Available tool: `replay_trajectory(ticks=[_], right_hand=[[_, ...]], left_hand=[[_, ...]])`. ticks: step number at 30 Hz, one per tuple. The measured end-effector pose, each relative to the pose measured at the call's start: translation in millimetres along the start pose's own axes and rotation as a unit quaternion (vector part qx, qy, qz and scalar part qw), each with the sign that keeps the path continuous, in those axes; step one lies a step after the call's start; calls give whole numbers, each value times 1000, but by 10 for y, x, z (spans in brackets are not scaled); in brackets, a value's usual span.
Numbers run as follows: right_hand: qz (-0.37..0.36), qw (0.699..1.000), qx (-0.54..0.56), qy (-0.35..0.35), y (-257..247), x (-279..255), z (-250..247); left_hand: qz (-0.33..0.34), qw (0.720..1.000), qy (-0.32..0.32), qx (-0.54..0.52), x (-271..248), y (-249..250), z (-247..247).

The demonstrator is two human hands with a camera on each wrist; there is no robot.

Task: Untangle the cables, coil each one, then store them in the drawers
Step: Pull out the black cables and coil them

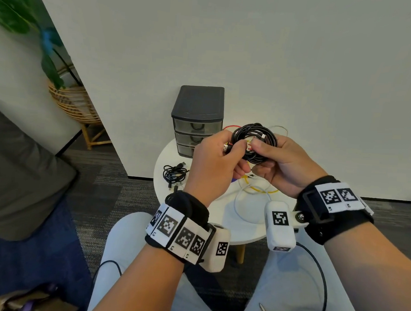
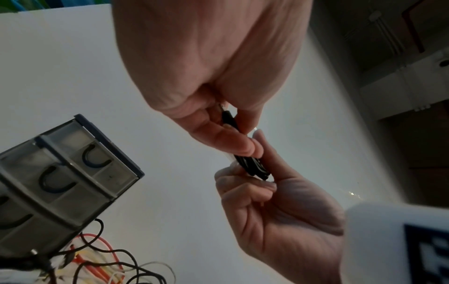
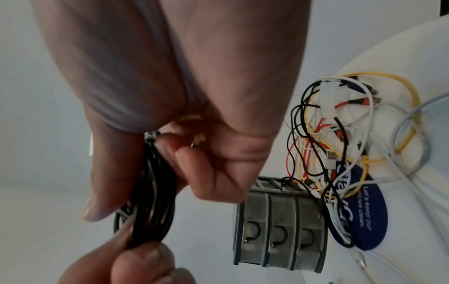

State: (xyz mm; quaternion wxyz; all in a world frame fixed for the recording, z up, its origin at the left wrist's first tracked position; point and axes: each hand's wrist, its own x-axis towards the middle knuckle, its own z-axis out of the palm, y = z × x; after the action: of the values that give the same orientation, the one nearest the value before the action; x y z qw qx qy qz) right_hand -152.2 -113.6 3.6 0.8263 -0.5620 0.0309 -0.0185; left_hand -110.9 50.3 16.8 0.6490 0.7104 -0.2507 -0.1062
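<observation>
From the head camera, both hands are raised above a small round white desk [image 1: 166, 153]. The left hand [image 1: 213, 165] and the right hand [image 1: 283, 165] hold a black cable coil [image 1: 254, 140] between them, fingers curled onto it, the left pinching a plug end at the coil's left side. Behind the coil stands a dark drawer unit [image 1: 197, 121] with three closed drawers. A second, smaller black cable bundle [image 1: 174, 174] lies on the desk to the left of the hands. Beneath the hands lie a yellow cable [image 1: 262, 189] and a pale looped cable [image 1: 247, 206].

From the left wrist camera, the left hand [image 2: 218, 76] pinches the black coil [image 2: 250, 167] from above while the right hand [image 2: 279, 211] grips it from below. The drawer unit [image 2: 60, 182] sits lower left, with loose wires [image 2: 102, 259] at its foot.

From the right wrist camera, the right hand [image 3: 170, 96] wraps its fingers and thumb round the black coil [image 3: 153, 201], and the left hand's fingers [image 3: 143, 259] hold its lower end. To the right, the drawer unit [image 3: 279, 230] stands beside a tangle of cables [image 3: 328, 144] in black, red, yellow and white, lying partly over a blue oval sticker [image 3: 364, 211].
</observation>
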Motion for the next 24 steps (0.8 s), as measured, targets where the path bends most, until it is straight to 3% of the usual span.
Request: replay_trajectory(ticks=[3,9,13,19,24], right_hand=[[-15,999,29,23,-6,-14,22],[-34,994,95,-41,48,-41,-36],[-46,992,108,-42,96,-21,-50],[4,998,67,8,-4,-27,30],[48,998,37,-3,-74,-18,66]], left_hand=[[5,1000,19,-4,30,5,-32],[0,999,34,-18,58,-1,-59],[6,999,25,-23,37,22,-41],[9,1000,9,-7,7,-5,8],[20,999,1,26,25,-22,20]])
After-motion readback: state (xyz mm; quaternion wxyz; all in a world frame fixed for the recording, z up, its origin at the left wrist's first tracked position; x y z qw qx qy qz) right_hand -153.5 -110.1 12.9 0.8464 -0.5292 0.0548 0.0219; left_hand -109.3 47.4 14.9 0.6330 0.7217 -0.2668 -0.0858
